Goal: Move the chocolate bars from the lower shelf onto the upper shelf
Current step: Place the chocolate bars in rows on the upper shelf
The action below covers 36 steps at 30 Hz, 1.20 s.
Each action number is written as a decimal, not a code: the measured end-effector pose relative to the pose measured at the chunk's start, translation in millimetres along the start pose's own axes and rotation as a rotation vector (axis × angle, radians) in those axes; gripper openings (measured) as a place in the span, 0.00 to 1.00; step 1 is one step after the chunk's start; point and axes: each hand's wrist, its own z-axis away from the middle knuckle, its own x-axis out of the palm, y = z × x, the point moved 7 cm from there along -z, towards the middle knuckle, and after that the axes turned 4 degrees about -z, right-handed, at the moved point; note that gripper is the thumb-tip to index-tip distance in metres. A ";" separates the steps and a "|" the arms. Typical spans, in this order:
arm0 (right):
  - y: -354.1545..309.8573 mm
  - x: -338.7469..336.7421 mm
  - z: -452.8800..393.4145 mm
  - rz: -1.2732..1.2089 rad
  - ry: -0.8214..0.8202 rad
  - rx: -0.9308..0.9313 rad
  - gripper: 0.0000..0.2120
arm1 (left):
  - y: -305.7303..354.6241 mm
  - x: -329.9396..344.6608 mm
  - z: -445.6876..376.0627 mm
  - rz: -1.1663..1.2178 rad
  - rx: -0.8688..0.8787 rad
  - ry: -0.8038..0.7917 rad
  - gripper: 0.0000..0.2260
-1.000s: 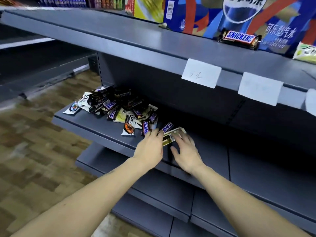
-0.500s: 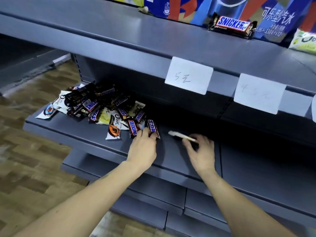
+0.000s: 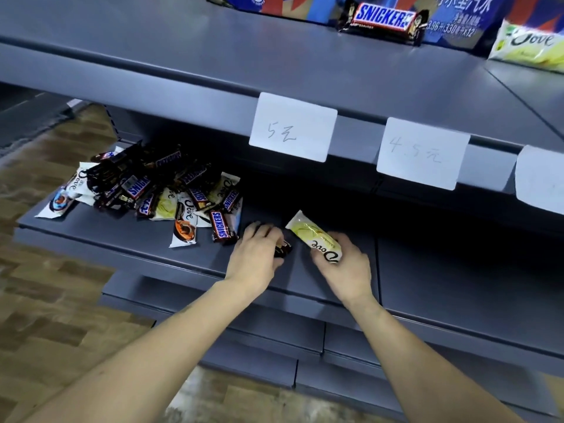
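With my right hand [image 3: 345, 267] gripping a pale-green Dove bar [image 3: 314, 236] and my left hand [image 3: 256, 254] closed on a dark-wrapped bar [image 3: 282, 248], both just above the lower shelf [image 3: 122, 236], I ready them for the upper shelf [image 3: 244, 56], where a Snickers bar [image 3: 383, 18] lies.

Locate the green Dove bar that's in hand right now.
In the head view, the green Dove bar is gripped by the right hand over the lower shelf, right of the candy pile, beside the left hand.
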 end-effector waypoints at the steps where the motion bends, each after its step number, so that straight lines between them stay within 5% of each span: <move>1: -0.8 0.5 -0.2 0.021 -0.001 -0.021 0.20 | -0.7 0.1 0.4 -0.026 -0.002 -0.003 0.19; 4: -3.3 3.1 -0.7 0.084 -0.017 -0.075 0.24 | -2.3 -0.7 1.2 -0.077 -0.003 0.000 0.26; 13: -15.6 5.9 1.8 0.095 -0.052 -0.174 0.23 | -5.7 -20.8 8.8 0.258 0.030 0.202 0.17; 24: -13.5 8.2 1.7 0.203 -0.025 -0.185 0.22 | -27.1 -14.7 19.6 0.653 -0.107 0.118 0.19; 36: -25.1 3.3 10.8 0.461 0.130 -0.261 0.19 | -45.9 -18.3 32.1 0.355 -0.105 0.123 0.24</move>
